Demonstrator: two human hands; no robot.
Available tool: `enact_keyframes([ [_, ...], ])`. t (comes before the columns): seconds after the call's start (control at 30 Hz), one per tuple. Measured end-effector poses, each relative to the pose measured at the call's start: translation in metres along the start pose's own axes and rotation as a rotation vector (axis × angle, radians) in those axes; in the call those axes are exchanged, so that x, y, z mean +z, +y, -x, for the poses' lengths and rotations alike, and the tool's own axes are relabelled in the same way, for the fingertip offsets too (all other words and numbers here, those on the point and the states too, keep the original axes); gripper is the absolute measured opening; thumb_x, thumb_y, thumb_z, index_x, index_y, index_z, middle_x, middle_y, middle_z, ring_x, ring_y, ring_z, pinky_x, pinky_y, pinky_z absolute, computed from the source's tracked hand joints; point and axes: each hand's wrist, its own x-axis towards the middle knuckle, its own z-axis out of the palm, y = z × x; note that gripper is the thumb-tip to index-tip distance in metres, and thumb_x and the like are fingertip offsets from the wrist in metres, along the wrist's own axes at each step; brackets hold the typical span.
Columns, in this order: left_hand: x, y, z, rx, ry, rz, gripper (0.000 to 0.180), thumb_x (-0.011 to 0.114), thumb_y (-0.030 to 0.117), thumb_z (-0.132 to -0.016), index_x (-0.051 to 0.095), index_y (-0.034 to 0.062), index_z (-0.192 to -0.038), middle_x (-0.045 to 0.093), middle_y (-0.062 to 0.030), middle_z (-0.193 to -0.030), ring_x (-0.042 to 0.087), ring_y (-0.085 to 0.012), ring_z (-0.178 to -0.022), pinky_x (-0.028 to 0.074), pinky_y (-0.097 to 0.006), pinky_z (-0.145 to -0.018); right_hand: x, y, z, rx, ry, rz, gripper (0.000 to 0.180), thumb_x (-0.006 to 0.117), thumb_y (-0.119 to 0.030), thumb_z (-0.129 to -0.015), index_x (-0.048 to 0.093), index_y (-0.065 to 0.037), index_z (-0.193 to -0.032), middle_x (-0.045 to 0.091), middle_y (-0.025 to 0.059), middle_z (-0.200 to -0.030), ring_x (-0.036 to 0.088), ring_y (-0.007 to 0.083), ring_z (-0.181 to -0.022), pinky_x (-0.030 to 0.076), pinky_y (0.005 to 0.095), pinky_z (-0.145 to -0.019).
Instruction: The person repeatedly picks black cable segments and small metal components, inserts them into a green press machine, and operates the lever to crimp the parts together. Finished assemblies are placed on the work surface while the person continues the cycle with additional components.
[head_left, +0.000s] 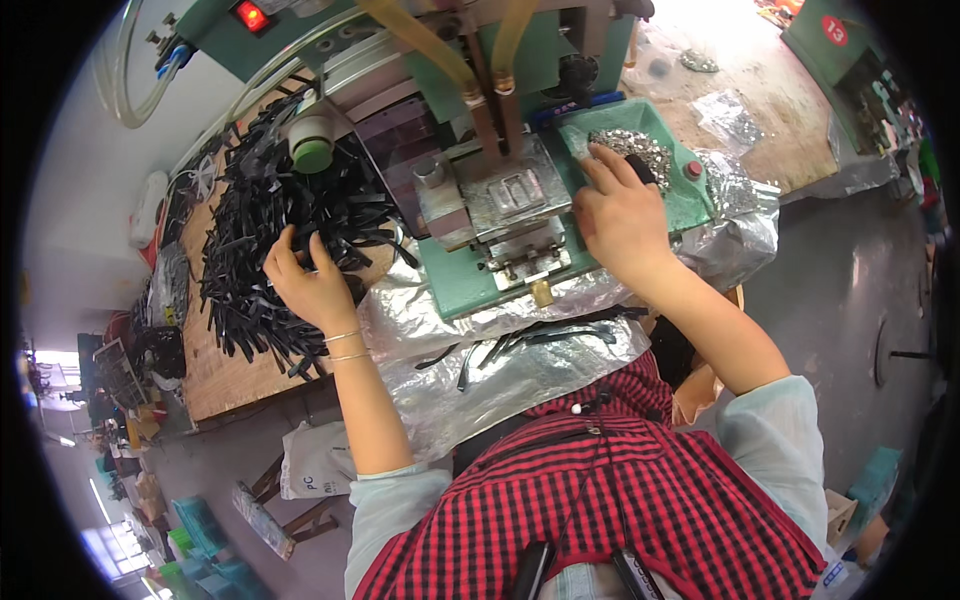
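Note:
My left hand (312,292) hovers at the near right part of a large heap of black strips (255,240). Its thumb and forefinger stand apart, and I see nothing held between them. Over the green tray (692,205) is my right hand (628,222), fingers stretched toward a pile of small shiny metal pieces (640,145). Something black covers or lies against one of its fingertips. Between my hands stands a green bench press (455,285) with a metal die block (515,192) in its middle.
Silvery sheeting (420,385) hangs across my lap with several black strips on it. A green-capped cylinder (311,150) stands left of the press. Two yellowish hoses (425,45) come down above the die. Clear bags of metal pieces (728,120) lie on the right-hand bench.

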Motion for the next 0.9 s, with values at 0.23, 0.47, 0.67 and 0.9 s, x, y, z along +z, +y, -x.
enact_keyframes([
  [0.23,0.010,0.004,-0.004,0.757,-0.636,-0.031,0.020,0.073,0.004,-0.079,0.075,0.0095,-0.098,0.065,-0.0098,-0.100,0.065,-0.0330,-0.087,0.053,-0.042,-0.076,-0.001,0.008,-0.025,0.221,0.253,-0.367,0.015,0.071,-0.003,-0.087,0.070,-0.006,-0.102,0.071,0.0115,-0.092,0.068,0.0332,-0.088,0.054,0.0449,-0.077],
  [0.47,0.043,-0.006,-0.006,0.749,-0.543,0.029,0.023,0.076,0.012,-0.078,0.072,0.0119,-0.101,0.062,-0.0075,-0.090,0.064,-0.0315,-0.078,0.052,-0.043,-0.071,-0.013,0.034,0.001,0.273,0.317,-0.197,0.012,0.074,-0.005,-0.087,0.078,-0.008,-0.099,0.072,0.0103,-0.090,0.068,0.0334,-0.087,0.054,0.0428,-0.079],
  [0.67,0.031,-0.006,-0.016,0.698,-0.414,0.115,0.014,0.073,0.008,-0.086,0.070,0.0066,-0.099,0.067,-0.0087,-0.094,0.064,-0.0291,-0.074,0.052,-0.038,-0.067,-0.028,0.023,0.020,0.636,0.244,-0.634,0.013,0.074,-0.004,-0.092,0.078,-0.004,-0.104,0.078,0.0071,-0.100,0.073,0.0196,-0.092,0.055,0.0305,-0.085],
  [0.9,-0.023,0.053,-0.023,-0.257,-0.147,0.900,0.016,0.060,0.008,-0.108,0.067,-0.0021,-0.118,0.070,-0.0042,-0.096,0.062,-0.0067,-0.069,0.048,-0.019,-0.061,-0.056,-0.039,-0.035,0.305,0.303,-1.039,0.008,0.076,-0.004,-0.090,0.077,-0.002,-0.098,0.076,0.0050,-0.097,0.070,0.0134,-0.093,0.053,0.0286,-0.086],
])
